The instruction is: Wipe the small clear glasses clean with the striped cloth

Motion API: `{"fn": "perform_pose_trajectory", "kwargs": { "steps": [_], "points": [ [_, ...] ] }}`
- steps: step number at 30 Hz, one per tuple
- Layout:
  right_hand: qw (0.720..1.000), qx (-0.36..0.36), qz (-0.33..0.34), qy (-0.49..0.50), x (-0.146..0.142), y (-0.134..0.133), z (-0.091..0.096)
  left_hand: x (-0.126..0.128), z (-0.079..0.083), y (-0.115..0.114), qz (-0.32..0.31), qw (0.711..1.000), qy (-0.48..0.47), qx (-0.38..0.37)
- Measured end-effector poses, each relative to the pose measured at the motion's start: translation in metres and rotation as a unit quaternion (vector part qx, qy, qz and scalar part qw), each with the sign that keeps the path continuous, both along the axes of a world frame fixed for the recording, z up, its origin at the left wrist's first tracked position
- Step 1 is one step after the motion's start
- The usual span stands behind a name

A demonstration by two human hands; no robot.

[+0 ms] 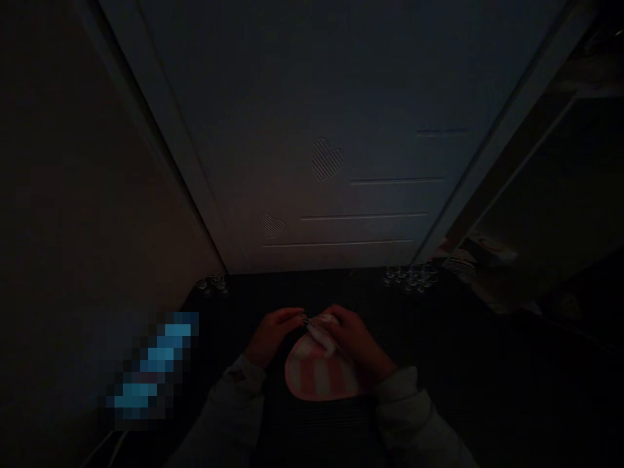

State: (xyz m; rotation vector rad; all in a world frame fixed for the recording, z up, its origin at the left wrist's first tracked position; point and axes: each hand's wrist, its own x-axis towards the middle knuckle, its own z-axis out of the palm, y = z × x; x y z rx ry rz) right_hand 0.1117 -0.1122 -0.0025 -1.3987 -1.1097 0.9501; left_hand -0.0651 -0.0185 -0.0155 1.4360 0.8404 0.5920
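In the dim light, my left hand (275,330) is closed, its fingertips pinching the left end of a small shiny object (305,319) whose kind I cannot make out. Fingers of my right hand (355,337) are closed round a pale, crumpled cloth (322,338), which touches the shiny object's right side. Part of the cloth hangs down below the fingers. Beneath both hands lies a rounded mat with pink and white stripes (324,377), its right part hidden by my right hand and sleeve.
Small clear, glass-like pieces stand on the dark surface (312,432), a few at back left (212,285) and several at back right (409,276). A pale panel with heart reliefs (292,84) rises behind. A blurred bright screen (153,364) and white cable (117,448) are at left.
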Motion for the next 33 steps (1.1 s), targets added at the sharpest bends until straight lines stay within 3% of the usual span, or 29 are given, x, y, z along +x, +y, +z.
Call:
{"fn": "perform_pose_trajectory", "kwargs": {
  "steps": [8, 15, 24, 33],
  "points": [
    [1.000, -0.007, 0.007, 0.027, -0.0021, -0.0006, -0.0023, -0.0044, -0.0038, 0.0040, -0.033, 0.999, -0.024, -0.001],
    [0.998, -0.013, 0.021, 0.051, -0.0026, -0.0002, -0.0023, -0.0061, 0.0034, 0.0011, -0.043, 0.998, -0.038, 0.012],
    [1.000, 0.004, 0.007, -0.018, -0.0038, 0.0023, 0.0001, -0.0033, 0.0003, 0.0045, 0.008, 0.999, -0.006, 0.032],
    [0.999, 0.009, 0.005, -0.049, -0.0013, 0.0016, -0.0035, -0.0042, 0.0049, 0.0039, -0.009, 0.999, 0.033, 0.023]
  ]
}}
